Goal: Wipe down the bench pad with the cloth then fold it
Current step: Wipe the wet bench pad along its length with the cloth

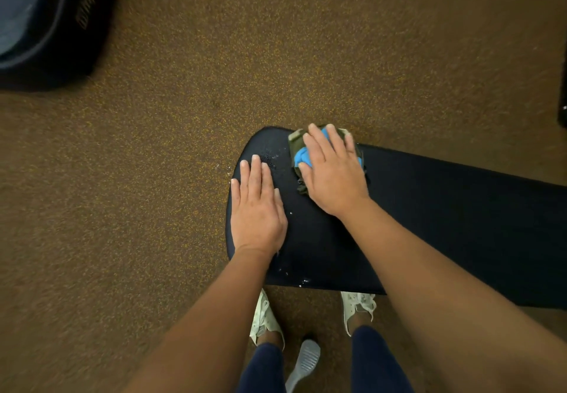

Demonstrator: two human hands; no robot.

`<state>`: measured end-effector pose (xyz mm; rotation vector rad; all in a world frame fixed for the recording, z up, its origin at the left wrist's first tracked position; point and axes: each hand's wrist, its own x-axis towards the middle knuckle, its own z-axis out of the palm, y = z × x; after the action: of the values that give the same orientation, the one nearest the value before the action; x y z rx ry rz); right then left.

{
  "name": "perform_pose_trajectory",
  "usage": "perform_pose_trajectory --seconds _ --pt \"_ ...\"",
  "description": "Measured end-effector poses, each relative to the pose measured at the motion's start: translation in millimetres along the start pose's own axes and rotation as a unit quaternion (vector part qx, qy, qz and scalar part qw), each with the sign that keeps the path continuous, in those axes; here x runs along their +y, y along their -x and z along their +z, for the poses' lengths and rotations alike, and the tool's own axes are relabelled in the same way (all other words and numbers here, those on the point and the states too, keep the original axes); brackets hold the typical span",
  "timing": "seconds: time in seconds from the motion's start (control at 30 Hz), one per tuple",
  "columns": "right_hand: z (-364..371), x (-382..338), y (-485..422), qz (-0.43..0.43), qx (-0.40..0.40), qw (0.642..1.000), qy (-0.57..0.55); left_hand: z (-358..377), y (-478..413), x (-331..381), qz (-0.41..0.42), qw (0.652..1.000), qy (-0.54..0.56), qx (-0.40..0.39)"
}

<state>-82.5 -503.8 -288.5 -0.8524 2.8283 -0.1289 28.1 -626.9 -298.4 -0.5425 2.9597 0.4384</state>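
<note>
Black bench pad (429, 208) mid-wipe: right hand (336, 174) flat on bunched cloth (299, 147) (twelve o'clock end), left hand (256, 208) open, bracing; next, probably sweep toward three o'clock.

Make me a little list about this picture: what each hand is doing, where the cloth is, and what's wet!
left hand: flat on the bench pad, holding nothing
right hand: pressing down on the cloth
cloth: bunched, green and blue, near the pad's rounded end
wet spots: droplets by the left fingertips
floor: brown, speckled

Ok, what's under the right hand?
A bunched green and blue cloth, pressed flat on the bench pad by the right hand. The cloth's middle is covered.
</note>
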Motion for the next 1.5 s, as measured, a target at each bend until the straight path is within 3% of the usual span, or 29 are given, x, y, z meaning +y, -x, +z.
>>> perform_pose_trajectory --seconds 0.13,0.3,0.47,0.6,0.8,0.93,1.07,1.2,1.3,1.5 --pt "-3.7 -7.8 -10.7 0.087 -0.011 0.996 -0.021 1.2 -1.7 6.7 -0.028 1.000 -0.002 0.008" --pt "-8.3 6.7 -16.0 -0.090 -0.056 0.994 0.002 4.3 -4.2 14.7 -0.069 0.997 -0.004 0.018" --pt "-11.6 61.0 11.5 -0.005 -0.018 1.000 0.021 3.8 -3.9 17.6 -0.084 0.996 -0.012 0.009" --pt "-15.9 30.5 -22.5 0.045 -0.034 0.998 0.024 2.8 -4.8 19.3 -0.087 0.996 -0.014 0.010" --pt "-17.2 11.2 -49.4 -0.062 -0.054 0.997 -0.005 3.1 -4.5 18.1 -0.093 0.995 0.011 0.018" --pt "-20.1 39.5 -29.5 -0.010 -0.040 0.999 0.022 3.7 -5.7 19.3 -0.124 0.991 0.021 0.034" --pt "-18.2 17.3 -49.0 0.029 -0.047 0.998 0.011 4.5 -6.6 20.5 -0.140 0.989 0.032 0.043" --pt "-12.3 -20.8 -71.9 -0.049 -0.048 0.997 -0.040 5.7 -7.0 19.8 -0.138 0.988 0.033 0.057" --pt "-12.0 -2.6 -64.7 -0.094 -0.047 0.994 -0.037 7.4 -6.2 18.9 -0.140 0.988 0.029 0.058" --pt "-13.6 18.1 -53.6 -0.012 -0.036 0.999 0.014 9.4 -7.0 19.1 -0.158 0.986 0.011 0.053"
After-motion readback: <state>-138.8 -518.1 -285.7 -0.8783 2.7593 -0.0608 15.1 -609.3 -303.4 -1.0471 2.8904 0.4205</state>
